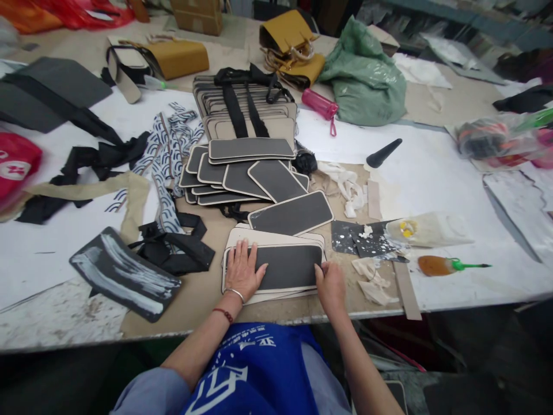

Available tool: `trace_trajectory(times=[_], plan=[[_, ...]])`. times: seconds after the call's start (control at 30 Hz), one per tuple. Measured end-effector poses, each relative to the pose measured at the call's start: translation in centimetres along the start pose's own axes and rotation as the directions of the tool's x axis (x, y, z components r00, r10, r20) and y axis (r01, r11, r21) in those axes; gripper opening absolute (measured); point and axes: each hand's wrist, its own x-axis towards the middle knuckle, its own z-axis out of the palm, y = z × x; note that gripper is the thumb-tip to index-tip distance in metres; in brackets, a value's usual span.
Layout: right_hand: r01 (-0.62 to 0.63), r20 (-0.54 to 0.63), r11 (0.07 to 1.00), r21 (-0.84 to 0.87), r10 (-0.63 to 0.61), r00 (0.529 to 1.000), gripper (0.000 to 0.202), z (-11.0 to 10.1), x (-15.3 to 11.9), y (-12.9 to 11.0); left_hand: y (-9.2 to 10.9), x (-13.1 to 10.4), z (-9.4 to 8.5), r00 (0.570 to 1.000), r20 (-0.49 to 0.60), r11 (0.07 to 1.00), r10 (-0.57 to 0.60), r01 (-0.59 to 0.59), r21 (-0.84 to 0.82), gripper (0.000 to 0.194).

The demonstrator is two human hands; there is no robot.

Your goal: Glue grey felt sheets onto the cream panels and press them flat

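Directly in front of me, a dark grey panel with a pale rim (285,268) lies on a small stack of beige pieces (298,237). Flat on its left end, fingers spread, rests my left hand (245,271). My right hand (332,285) has its fingers curled at the panel's right edge, thumb on top, gripping that edge. Just behind, another grey panel (291,213) lies tilted against a loose pile of similar panels (242,176). Farther back, a row of beige pieces is tied with black straps (235,109).
Left are a white-smeared dark board (125,274), black strips (177,248) and patterned fabric (162,167). Right are a glue-spotted sheet (358,239), an amber bottle (436,266) and a black tapered tool (383,153). Behind stand a green bag (365,75) and yellow handbags (287,34).
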Motion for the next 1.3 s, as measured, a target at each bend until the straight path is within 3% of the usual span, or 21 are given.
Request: trace_trajectory(times=[0.1,0.2,0.27,0.37,0.47,0.53,0.63,0.7,0.77,0.93,1.3], plan=[[-0.007,0.029,1.0,-0.013,0.007,1.0,0.013,-0.9,-0.2,-1.0,0.1,0.0,0.1,1.0,-0.005,1.0,0.0,0.0,0.014,0.061],[0.147,0.011,0.987,-0.064,-0.147,0.989,0.012,-2.5,-1.5,-3.7,0.2,0.0,-0.1,1.0,-0.008,0.999,-0.01,0.01,0.033,0.061],[0.277,0.02,0.961,-0.003,-0.276,0.961,0.011,-3.8,-2.9,-6.2,0.3,0.0,-0.2,1.0,-0.006,0.999,-0.016,0.016,0.039,0.062],[0.408,0.101,0.87,0.276,-0.448,0.888,0.009,-6.2,-5.2,-9.7,0.2,0.0,-0.4,1.0,0.012,0.999,-0.015,0.015,0.05,0.058],[0.324,0.174,0.721,0.612,-0.523,0.834,0.007,-8.4,-6.0,-10.9,0.0,-0.1,-0.3,1.0,0.026,0.998,-0.007,0.006,0.069,0.053],[0.16,0.213,0.652,0.741,-0.453,0.866,0.011,-9.1,-5.4,-9.8,0.0,-0.2,-0.1,1.0,0.003,0.998,0.001,-0.001,0.067,0.052],[-0.08,0.238,0.596,0.799,-0.192,0.952,0.025,-8.0,-3.3,-6.0,0.0,-0.1,0.1,0.999,-0.034,0.999,0.005,-0.004,0.046,0.053],[-0.147,0.212,0.625,0.767,-0.03,0.977,0.029,-6.1,-1.7,-3.2,0.1,-0.1,0.1,0.999,-0.039,1.0,0.002,-0.001,0.023,0.053],[-0.149,0.165,0.707,0.691,0.046,0.985,0.03,-4.0,-0.6,-0.8,0.1,-0.2,0.1,0.999,-0.039,1.0,-0.003,0.004,0.01,0.053],[-0.115,0.122,0.849,0.516,0.061,0.991,0.025,-1.1,0.9,1.6,0.0,-0.3,0.0,0.999,-0.038,1.0,0.011,-0.01,0.029,0.053],[-0.12,0.204,0.916,0.384,0.042,0.978,0.015,-0.2,2.4,1.8,-0.1,-0.2,0.0,0.999,-0.039,0.999,0.027,-0.026,0.028,0.052]])
